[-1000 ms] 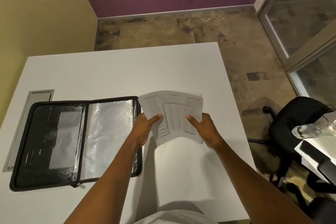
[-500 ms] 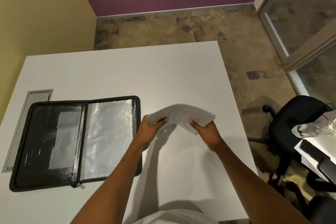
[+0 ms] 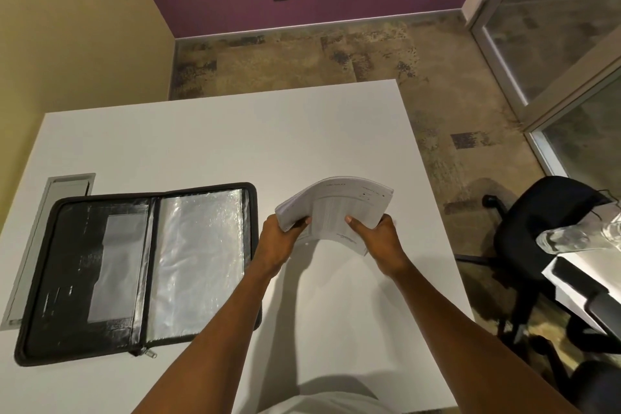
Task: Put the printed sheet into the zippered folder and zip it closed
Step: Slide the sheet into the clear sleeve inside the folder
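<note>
A black zippered folder [image 3: 100,265] lies open flat on the left of the white table [image 3: 215,144], its clear plastic sleeves facing up and its zipper pull [image 3: 148,352] at the near edge. To its right I hold the printed sheets [image 3: 339,208] above the table, bowed upward into an arch. My left hand [image 3: 279,239] grips their left edge and my right hand [image 3: 379,239] grips their right edge. The printed face tilts toward me.
A grey cable hatch [image 3: 50,212] is set into the table at the far left, partly under the folder. A black office chair [image 3: 544,228] stands on the floor to the right, beside another desk [image 3: 584,272] with a clear glass item.
The sheets went from upright and facing me to bowed nearly flat, and now tilt back up slightly with the print showing. Both hands shifted a little right. The folder stayed still.
</note>
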`<state>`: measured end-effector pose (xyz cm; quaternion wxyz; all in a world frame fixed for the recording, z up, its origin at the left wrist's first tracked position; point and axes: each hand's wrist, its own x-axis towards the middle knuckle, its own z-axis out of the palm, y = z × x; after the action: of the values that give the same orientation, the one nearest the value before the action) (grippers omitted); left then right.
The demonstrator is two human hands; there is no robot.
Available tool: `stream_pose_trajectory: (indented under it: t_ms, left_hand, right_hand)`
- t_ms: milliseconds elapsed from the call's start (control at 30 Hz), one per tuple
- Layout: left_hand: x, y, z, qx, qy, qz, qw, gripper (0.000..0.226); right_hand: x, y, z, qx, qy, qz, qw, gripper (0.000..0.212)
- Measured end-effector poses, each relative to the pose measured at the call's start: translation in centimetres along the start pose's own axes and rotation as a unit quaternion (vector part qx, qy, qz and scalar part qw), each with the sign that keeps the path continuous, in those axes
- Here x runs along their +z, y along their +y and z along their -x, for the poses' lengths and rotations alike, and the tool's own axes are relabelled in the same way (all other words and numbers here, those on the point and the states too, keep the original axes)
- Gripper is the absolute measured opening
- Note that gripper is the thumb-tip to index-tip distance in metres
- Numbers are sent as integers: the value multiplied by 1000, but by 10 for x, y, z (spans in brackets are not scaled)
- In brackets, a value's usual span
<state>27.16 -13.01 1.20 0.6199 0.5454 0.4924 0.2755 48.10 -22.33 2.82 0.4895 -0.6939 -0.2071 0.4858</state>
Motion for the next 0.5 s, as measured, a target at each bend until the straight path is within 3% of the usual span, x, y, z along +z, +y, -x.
stream_pose_trajectory:
  t_ms: [200,300,400,500]
  left_hand:
    - [6,-6,9,-36,-1,6,999,23]
    - [6,-7,10,-49,-9,-19,999,29]
    - [-3,-5,7,-64,-23,-22,997,33]
    - [-19,0,6,-92,-44,8,995,31]
  right_hand:
    - [1,11,2,8,-14,-10,1000,25]
    - [0,11,0,18,-12,0,1000,28]
    - [-3,4,-2,22,-27,54,998,47]
    - [-3,-7,-4,6,-89,85,992,51]
